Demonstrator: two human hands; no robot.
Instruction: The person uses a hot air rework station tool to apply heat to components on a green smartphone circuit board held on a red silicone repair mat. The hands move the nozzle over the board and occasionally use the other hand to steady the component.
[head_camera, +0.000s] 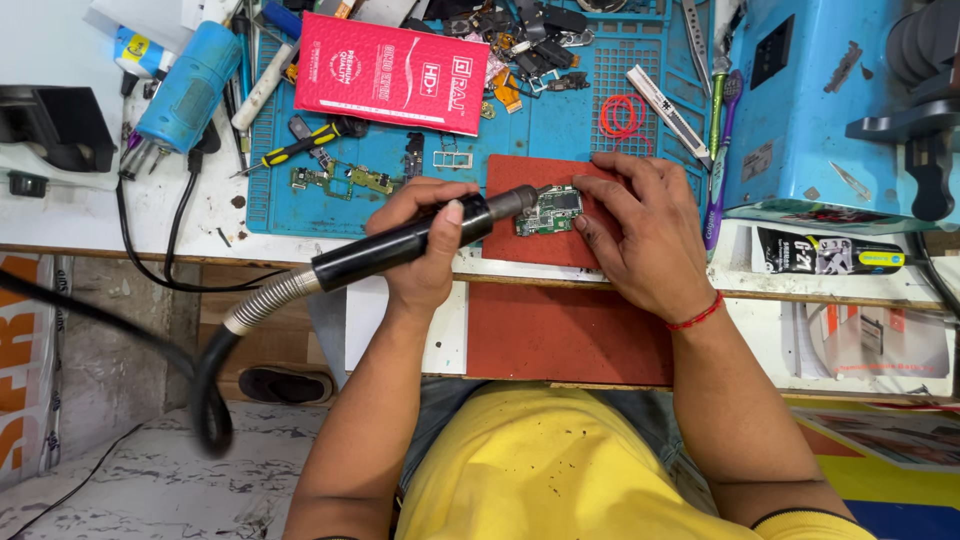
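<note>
My left hand (425, 240) grips a black hot-air wand (400, 243) with a ribbed metal hose trailing down to the left. Its metal nozzle tip points at a small green circuit board (549, 210) lying on a red mat (535, 245). My right hand (640, 225) rests on the mat with fingers spread, thumb and forefinger pressing the right edge of the board to steady it.
A blue work mat (560, 120) holds a red flat package (392, 72), a second circuit board (345, 180), a yellow-handled screwdriver (295, 148), a red rubber band (622, 115) and several loose phone parts. A blue heat gun (185, 90) lies left, a blue machine (830, 100) stands right.
</note>
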